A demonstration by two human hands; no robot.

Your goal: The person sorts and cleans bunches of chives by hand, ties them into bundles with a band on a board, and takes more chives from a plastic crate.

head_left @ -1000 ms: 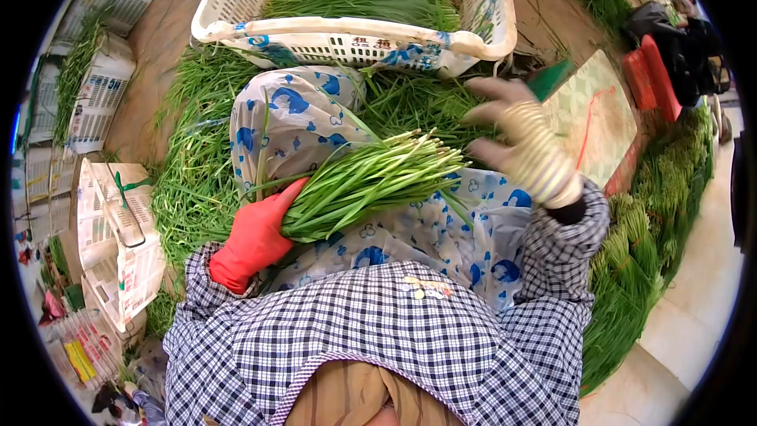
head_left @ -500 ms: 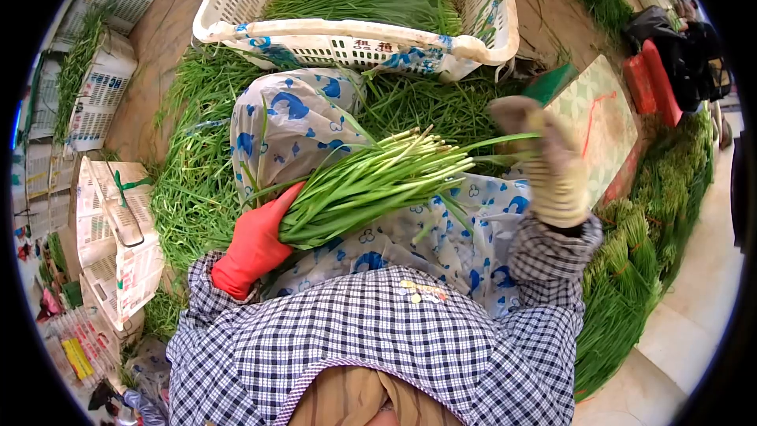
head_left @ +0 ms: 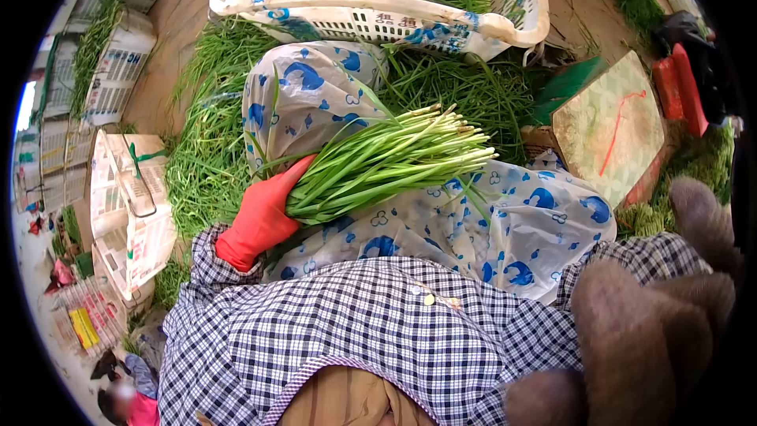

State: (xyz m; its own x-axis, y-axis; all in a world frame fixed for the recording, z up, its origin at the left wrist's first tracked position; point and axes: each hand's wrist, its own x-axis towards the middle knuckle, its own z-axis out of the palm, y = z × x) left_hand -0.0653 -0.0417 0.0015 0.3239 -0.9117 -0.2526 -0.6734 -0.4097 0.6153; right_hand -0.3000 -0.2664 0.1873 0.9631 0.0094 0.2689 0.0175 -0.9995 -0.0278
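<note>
My left hand (head_left: 264, 213), in a red glove, is closed around the leafy end of a bunch of garlic chives (head_left: 386, 162). The bunch lies across my lap, its pale cut stems pointing right. Under it is a plastic apron (head_left: 544, 213) with blue prints, covering my legs. Close to the camera at lower right is my right hand (head_left: 639, 331) in a brownish glove, large and slightly blurred. Its fingers are spread apart and nothing shows between them.
Ahead stands a white crate (head_left: 378, 16) holding more chives. Loose chives (head_left: 213, 134) cover the floor at left. A patterned board (head_left: 607, 134) with a red string (head_left: 619, 130) sits at right. Other crates (head_left: 130, 213) stand at far left; a person (head_left: 130, 398) is partly visible at lower left.
My right hand has moved from beside the stems back towards the camera at lower right. My left hand keeps hold of the bunch. The view has shifted slightly.
</note>
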